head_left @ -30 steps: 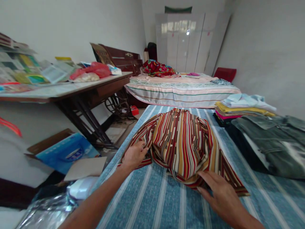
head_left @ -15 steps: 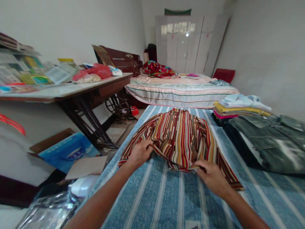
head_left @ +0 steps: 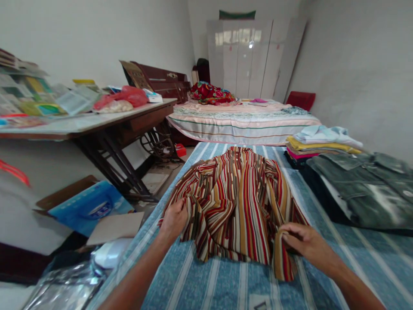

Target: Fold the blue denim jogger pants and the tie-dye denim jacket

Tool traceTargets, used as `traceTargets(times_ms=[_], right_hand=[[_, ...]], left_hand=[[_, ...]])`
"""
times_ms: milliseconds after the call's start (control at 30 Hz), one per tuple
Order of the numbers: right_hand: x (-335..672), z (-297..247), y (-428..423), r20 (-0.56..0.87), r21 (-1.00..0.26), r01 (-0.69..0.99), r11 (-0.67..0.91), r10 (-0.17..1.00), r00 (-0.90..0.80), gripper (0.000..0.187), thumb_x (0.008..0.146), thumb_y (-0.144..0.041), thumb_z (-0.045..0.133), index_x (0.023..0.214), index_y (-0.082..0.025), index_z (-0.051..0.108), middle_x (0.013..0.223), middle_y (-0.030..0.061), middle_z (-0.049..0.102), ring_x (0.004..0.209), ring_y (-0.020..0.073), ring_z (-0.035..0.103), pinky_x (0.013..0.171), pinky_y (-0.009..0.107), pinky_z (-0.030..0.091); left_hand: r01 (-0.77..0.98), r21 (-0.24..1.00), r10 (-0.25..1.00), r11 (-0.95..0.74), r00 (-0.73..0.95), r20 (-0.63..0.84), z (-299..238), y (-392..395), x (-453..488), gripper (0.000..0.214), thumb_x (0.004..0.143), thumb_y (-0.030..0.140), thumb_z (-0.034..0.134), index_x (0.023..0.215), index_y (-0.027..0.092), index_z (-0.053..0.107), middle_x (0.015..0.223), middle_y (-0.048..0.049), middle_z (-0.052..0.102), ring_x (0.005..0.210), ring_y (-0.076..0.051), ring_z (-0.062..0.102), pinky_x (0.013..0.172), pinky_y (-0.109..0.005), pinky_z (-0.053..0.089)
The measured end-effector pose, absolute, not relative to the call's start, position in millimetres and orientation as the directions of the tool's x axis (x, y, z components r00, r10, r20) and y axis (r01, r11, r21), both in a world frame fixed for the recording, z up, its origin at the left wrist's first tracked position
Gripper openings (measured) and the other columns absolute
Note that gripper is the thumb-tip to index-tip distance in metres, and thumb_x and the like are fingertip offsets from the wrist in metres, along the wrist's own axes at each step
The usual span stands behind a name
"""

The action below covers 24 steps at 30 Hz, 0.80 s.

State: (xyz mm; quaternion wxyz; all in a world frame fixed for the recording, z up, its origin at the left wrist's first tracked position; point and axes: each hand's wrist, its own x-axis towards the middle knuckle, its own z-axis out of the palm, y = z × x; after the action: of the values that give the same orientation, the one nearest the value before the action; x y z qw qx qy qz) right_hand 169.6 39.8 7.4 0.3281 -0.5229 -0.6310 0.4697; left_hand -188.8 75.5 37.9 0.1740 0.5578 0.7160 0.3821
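Observation:
A striped garment point(head_left: 238, 202) in red, ochre and cream lies spread on a bed with a blue striped cover point(head_left: 226, 280). My left hand point(head_left: 173, 218) is closed on the garment's near left edge. My right hand point(head_left: 305, 243) pinches the near right edge, and a fold of the cloth hangs from its fingers. Both hands rest low on the bed, about a garment's width apart.
A dark green jacket point(head_left: 358, 193) and a stack of folded clothes point(head_left: 319, 146) lie on the bed at the right. A second bed point(head_left: 241, 120) stands beyond. A cluttered wooden table point(head_left: 97, 125) is at the left, with boxes point(head_left: 87, 206) on the floor beneath.
Both hands have gripped the garment's near edge and pulled it toward me and outward, so the bunched cloth has opened out flatter. The right hand moved right, the left hand slightly left.

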Motion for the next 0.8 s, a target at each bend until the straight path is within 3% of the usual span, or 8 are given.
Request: traceTargets(times_ms=[67,200,367,533,600,667,733,800], right_hand=[[174.0,0.7,35.5,-0.044,-0.922,0.386,0.033,0.981,-0.188,0.032,0.076,-0.044,0.058,0.094,-0.020,0.070,0.087,0.0028,0.070,0.080,0.0189,0.065,0.074,0.028,0.052],[198.0,-21.6,37.2,0.098,-0.826,0.564,0.025,0.990,0.101,0.047,0.077,-0.050,0.054,0.112,-0.019,0.063,0.112,0.0083,0.066,0.101,0.0236,0.062,0.091,0.036,0.048],[221.5,-49.0,40.0,0.175,-0.543,0.837,-0.062,0.967,0.185,0.042,0.080,-0.038,0.049,0.116,-0.020,0.060,0.106,0.0099,0.066,0.098,0.0263,0.062,0.087,0.040,0.048],[209.2,-56.9,43.4,0.182,-0.373,0.924,-0.087,0.969,0.164,0.043,0.074,-0.019,0.049,0.115,-0.018,0.061,0.107,0.0106,0.067,0.103,0.0260,0.060,0.091,0.037,0.044],[204.5,-55.3,48.8,0.232,-0.394,0.917,-0.065,0.958,0.168,0.040,0.072,-0.015,0.045,0.107,-0.018,0.064,0.106,0.0091,0.068,0.100,0.0248,0.061,0.089,0.036,0.045],[204.6,-48.8,56.0,0.263,-0.486,0.873,-0.044,0.945,0.194,0.035,0.070,-0.016,0.044,0.096,-0.022,0.067,0.096,0.0052,0.070,0.091,0.0241,0.064,0.081,0.036,0.048],[209.4,-35.4,64.1,0.241,-0.644,0.765,-0.032,0.940,0.242,0.026,0.068,-0.020,0.047,0.084,-0.024,0.068,0.082,0.0021,0.071,0.077,0.0234,0.066,0.071,0.035,0.049],[217.4,-14.7,72.0,0.164,-0.821,0.570,-0.031,0.944,0.287,0.020,0.064,-0.023,0.051,0.076,-0.022,0.066,0.069,0.0001,0.069,0.064,0.0213,0.064,0.061,0.032,0.049]], left_hand=[[0.729,0.678,0.953,0.097,-0.265,0.148,29.4,68.5,-193.3,0.022,0.079,0.032,0.044,0.073,0.020,0.061,0.059,0.0004,0.061,0.066,-0.018,0.062,0.061,-0.024,0.047],[0.838,0.543,0.982,0.059,-0.147,0.120,17.9,60.2,-209.6,0.024,0.074,0.022,0.042,0.088,0.019,0.062,0.074,-0.0018,0.067,0.072,-0.018,0.063,0.069,-0.026,0.048],[0.926,0.377,0.983,0.019,-0.086,0.162,8.8,56.7,-224.5,0.049,0.072,0.017,0.044,0.120,0.016,0.053,0.112,-0.0095,0.062,0.107,-0.022,0.057,0.092,-0.030,0.044],[0.973,0.093,0.968,0.210,-0.220,0.119,13.9,68.2,-223.8,0.053,0.078,0.021,0.043,0.130,0.013,0.046,0.114,-0.0148,0.059,0.109,-0.027,0.056,0.091,-0.037,0.044],[0.970,0.074,0.972,0.230,-0.233,0.035,20.8,78.4,-224.9,0.042,0.080,0.024,0.042,0.120,0.017,0.056,0.107,-0.0136,0.063,0.099,-0.028,0.060,0.083,-0.037,0.046],[0.968,0.091,0.972,0.235,-0.233,-0.033,31.1,90.2,-228.6,0.028,0.079,0.025,0.045,0.096,0.021,0.067,0.094,-0.0109,0.067,0.091,-0.029,0.063,0.076,-0.036,0.047],[0.957,0.097,0.962,0.274,-0.273,-0.030,45.4,102.5,-235.0,0.018,0.075,0.025,0.049,0.077,0.022,0.067,0.078,-0.0093,0.066,0.084,-0.030,0.064,0.070,-0.036,0.047],[0.935,0.099,0.938,0.340,-0.344,0.028,63.8,114.8,-243.0,0.013,0.073,0.024,0.052,0.072,0.021,0.064,0.071,-0.0089,0.063,0.080,-0.032,0.063,0.068,-0.037,0.046]])
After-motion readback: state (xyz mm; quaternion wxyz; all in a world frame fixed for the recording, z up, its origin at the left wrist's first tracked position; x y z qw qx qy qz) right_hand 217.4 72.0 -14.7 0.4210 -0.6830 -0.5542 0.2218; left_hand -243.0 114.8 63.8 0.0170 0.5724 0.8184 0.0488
